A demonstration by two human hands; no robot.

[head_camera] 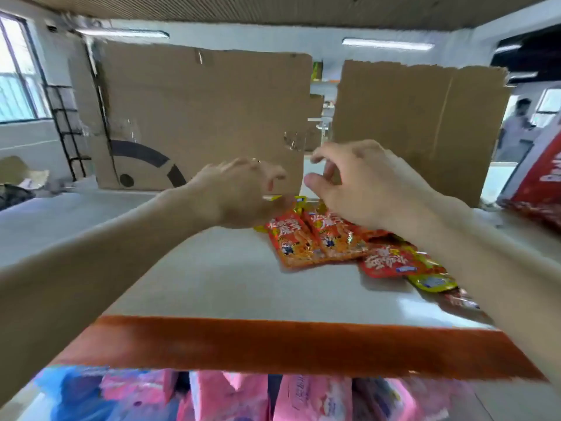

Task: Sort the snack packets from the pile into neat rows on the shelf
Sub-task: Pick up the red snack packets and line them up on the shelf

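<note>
On the white shelf (230, 268), whose front edge carries an orange strip (291, 344), two big sheets of cardboard stand upright at the back: the left cardboard sheet (197, 117) with a black curved mark, the right cardboard sheet (419, 126) with a ragged top edge, and a gap between them. A red box (543, 177) leans at the far right. Both bare forearms reach in over the shelf. The left hand (239, 192) hangs above the far end of the pile, its fingers (273, 177) curled loosely; motion blur keeps me from telling whether they pinch anything. The right hand (361, 183) hovers beside it with fingers spread and bent, holding nothing. Below the hands lie the snack packets (315, 238): two red-orange ones side by side, overlapping, with another red packet (388, 261) and a yellow packet (431, 281) strewn toward the right. Under the shelf, pink packages (230, 396) fill the lower level.
</note>
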